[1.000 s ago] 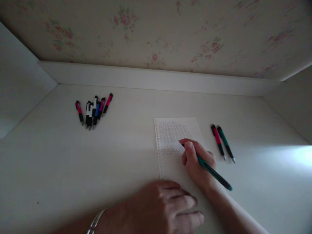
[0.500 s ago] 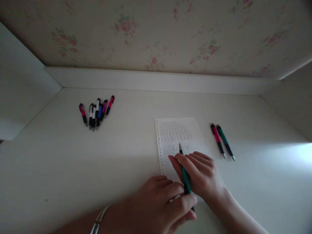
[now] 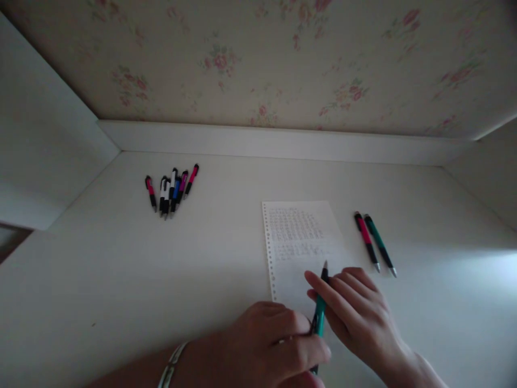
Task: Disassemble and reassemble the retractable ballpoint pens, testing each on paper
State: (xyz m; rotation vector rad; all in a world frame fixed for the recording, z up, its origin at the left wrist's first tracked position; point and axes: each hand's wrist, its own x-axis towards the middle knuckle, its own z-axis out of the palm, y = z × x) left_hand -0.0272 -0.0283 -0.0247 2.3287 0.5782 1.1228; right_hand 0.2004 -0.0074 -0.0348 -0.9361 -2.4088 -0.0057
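Observation:
A green pen (image 3: pixel 319 318) with a black front section points away from me, its tip over the lower part of the paper. My left hand (image 3: pixel 274 345) wears a bracelet at the wrist and has its fingers closed around the pen's rear end. Across the front part of the same pen lies a finger of my right hand (image 3: pixel 359 318), with another fingertip showing on its far left side; the pen passes between them. Beneath is a sheet of paper (image 3: pixel 299 223) with punched holes down its left edge and lines of handwriting on its upper half.
Right of the paper lie a pink pen (image 3: pixel 367 240) and another green pen (image 3: pixel 380 245), side by side. Several pens (image 3: pixel 173 193) in white, blue, purple and pink lie at the back left. A white ledge (image 3: pixel 242 141) and floral wall bound the white desk (image 3: pixel 161 280).
Both hands have shifted slightly on the pen. Its tip has swung right and nearer me, off the written lines, and the right hand has moved right. The view has shifted a little.

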